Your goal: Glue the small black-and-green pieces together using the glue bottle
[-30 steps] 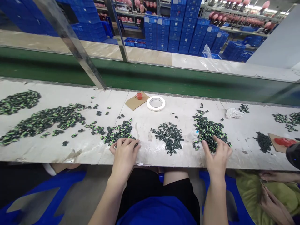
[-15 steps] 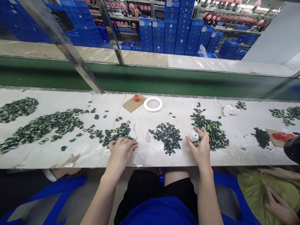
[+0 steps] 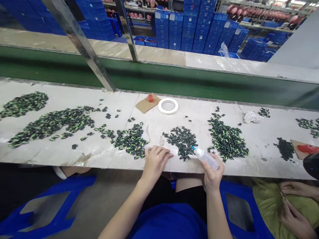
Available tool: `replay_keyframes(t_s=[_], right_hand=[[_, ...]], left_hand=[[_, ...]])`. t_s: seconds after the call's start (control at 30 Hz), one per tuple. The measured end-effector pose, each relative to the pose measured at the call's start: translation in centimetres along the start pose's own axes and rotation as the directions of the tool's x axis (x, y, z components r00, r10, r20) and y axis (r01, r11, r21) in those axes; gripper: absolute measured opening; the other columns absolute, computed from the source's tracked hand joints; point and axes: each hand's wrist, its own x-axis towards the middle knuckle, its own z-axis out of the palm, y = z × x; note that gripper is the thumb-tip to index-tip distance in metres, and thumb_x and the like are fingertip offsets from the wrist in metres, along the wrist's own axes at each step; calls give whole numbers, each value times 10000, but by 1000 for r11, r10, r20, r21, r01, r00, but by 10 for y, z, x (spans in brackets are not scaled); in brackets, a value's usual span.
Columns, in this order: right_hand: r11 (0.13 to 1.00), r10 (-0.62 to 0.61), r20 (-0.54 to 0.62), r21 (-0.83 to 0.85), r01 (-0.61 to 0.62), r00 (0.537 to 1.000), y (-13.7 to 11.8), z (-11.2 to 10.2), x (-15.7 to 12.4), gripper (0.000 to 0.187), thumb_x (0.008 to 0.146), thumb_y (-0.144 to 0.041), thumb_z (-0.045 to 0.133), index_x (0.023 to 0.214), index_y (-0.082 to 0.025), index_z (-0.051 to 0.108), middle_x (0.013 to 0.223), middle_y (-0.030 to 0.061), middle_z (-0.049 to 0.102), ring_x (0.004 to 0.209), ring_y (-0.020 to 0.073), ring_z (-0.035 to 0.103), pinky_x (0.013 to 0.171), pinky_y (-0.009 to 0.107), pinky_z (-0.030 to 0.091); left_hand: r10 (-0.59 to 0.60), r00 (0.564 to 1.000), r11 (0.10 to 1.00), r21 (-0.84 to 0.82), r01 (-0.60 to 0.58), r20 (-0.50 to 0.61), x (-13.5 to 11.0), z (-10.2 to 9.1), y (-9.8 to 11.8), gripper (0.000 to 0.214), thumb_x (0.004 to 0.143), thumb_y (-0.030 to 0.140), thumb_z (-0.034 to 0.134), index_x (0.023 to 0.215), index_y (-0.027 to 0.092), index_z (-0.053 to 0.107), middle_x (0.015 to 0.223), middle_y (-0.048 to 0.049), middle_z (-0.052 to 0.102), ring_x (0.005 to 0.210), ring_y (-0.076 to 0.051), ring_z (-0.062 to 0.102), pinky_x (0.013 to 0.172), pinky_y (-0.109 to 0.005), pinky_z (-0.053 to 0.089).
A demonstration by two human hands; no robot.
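- In the head view, the right hand (image 3: 213, 172) holds a white bottle (image 3: 210, 160) over the desk (image 3: 269, 169), close to its near edge, fingers clamped around the body.
- The bottle is tilted, its blue tip (image 3: 193, 147) aimed left and toward the far edge, at the right side of the middle pile of small black pieces (image 3: 182, 141); whether it touches them cannot be told. Gripping the body likely leaves the tip free and easy to direct.
- The left hand (image 3: 155, 162) is palm down at the near edge, between that pile and a pile of black-and-green pieces (image 3: 132, 141). Its fingers are close together; whether they pinch a piece cannot be told. Keeping low there probably steadies it.
- Another black-and-green heap (image 3: 228, 139) lies right of the middle pile, so both hands seemingly have loose pieces within easy reach.
- Toward the far edge, a roll of white tape (image 3: 161, 106) lies flat beside cardboard (image 3: 143, 105) bearing a small red cup (image 3: 150, 98); perhaps the cardboard protects the desk, and this spot leaves the hands room.
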Motion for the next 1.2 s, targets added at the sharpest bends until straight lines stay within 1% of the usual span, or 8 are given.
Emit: replay_keyframes(t_s=[0.07,0.13,0.27,0.4,0.53,0.63,0.83,1.2], right_hand=[[999,23,-57,42,-20,998,6,2,-2,285,637,-342,802,809,-164,661,679,12,648,582,158,575,514,257,429],[998,26,-71,63,-21,997,9,4,-2,263,650,-330,796,802,-165,659,669,5,636,568,145,561,509,247,419],[998,-20,-5,60,20,1000,5,7,-3,216,740,-376,701,718,-171,635,571,-25,554,490,114,488,464,230,376],[999,-30,95,-37,34,995,0,10,-4,207,752,-352,686,666,-178,613,539,-27,550,471,117,492,443,225,368],[989,-16,194,-138,44,981,-1,12,-4,220,756,-355,687,652,-178,609,529,-31,547,453,108,477,430,221,357],[979,-19,234,-191,65,972,0,13,-4,257,764,-369,680,619,-181,584,505,-39,518,443,102,455,432,222,350],[971,-51,257,-213,108,965,0,13,-4,272,778,-352,671,593,-181,567,498,-41,508,441,96,437,436,221,339],[977,-13,273,-199,70,962,-2,14,-3,283,780,-344,665,576,-185,550,496,-43,482,447,98,425,436,222,328]], left_hand=[[24,999,999,-22,-24,30,-5,3,6,89,886,290,627,869,215,671,820,-22,721,827,-208,614,793,-363,344],[38,999,997,-62,-36,33,-9,4,9,120,870,306,649,935,206,662,856,-29,719,845,-208,619,779,-356,370],[54,999,979,-197,-52,6,-14,0,2,212,838,286,687,1028,204,642,947,-46,730,906,-214,641,811,-356,441],[65,998,947,-316,-62,-2,-13,-3,-4,205,845,191,659,1049,215,643,922,-36,745,890,-196,665,814,-335,505],[36,999,940,-338,-46,-36,-12,-2,-2,201,842,174,649,1038,218,664,861,-30,756,836,-192,686,781,-332,536],[5,999,934,-358,-20,-41,-13,0,-2,203,843,193,651,1044,219,667,855,-32,765,833,-196,696,782,-338,548],[-45,998,927,-374,30,-32,-13,2,-3,198,843,222,660,1041,217,662,834,-30,770,836,-203,704,797,-358,556],[-64,998,925,-376,53,-16,-13,0,-2,200,836,231,665,1036,229,675,835,-29,774,839,-212,710,802,-372,560]])
